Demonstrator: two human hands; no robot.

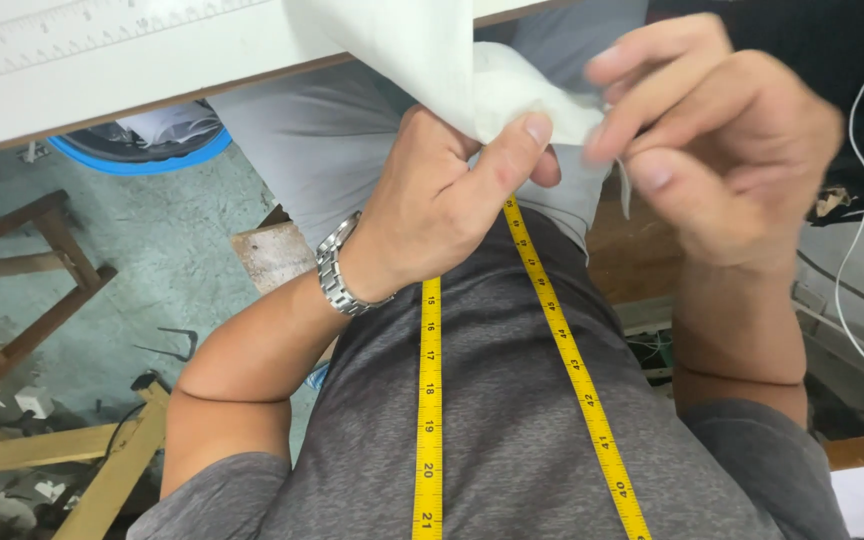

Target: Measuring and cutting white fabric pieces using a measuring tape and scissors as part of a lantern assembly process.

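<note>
White cloth (432, 50) hangs off the table edge toward the lap, its lower corner pinched by the left hand (442, 200) and right hand (722, 140).

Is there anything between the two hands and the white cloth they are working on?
Nothing visible. The left hand already pinches the white cloth under its thumb, and the right hand grips the cloth's bunched edge beside it. The yellow measuring tape hangs lower, over the grey shirt.
</note>
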